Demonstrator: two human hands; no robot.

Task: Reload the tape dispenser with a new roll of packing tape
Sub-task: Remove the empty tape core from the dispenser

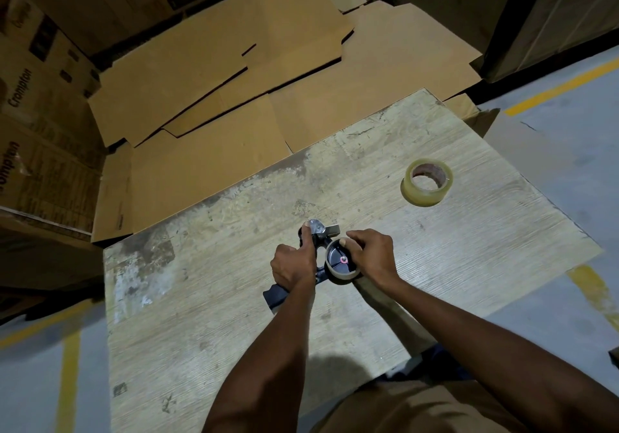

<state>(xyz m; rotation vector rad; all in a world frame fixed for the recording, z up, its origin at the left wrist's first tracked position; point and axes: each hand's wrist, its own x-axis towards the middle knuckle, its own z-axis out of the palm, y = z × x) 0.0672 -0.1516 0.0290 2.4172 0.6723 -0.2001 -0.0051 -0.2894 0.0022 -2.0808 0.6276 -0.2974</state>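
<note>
We see the left hand [292,266] gripping the tape dispenser [320,254] on the counter [207,298]; the right hand [374,254] grasps its empty cardboard core [341,267]; a clear packing tape roll [428,181] lies well apart.

Black tape dispenser [321,252] on its side, empty brown core [341,273] mounted; clear tape roll [427,182] flat, well apart.

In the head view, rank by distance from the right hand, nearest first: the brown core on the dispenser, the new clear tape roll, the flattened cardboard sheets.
From the right hand:
1. Brown core on the dispenser, under its fingertips.
2. New clear tape roll, on the table's far right.
3. Flattened cardboard sheets, beyond the table's far edge.
</note>
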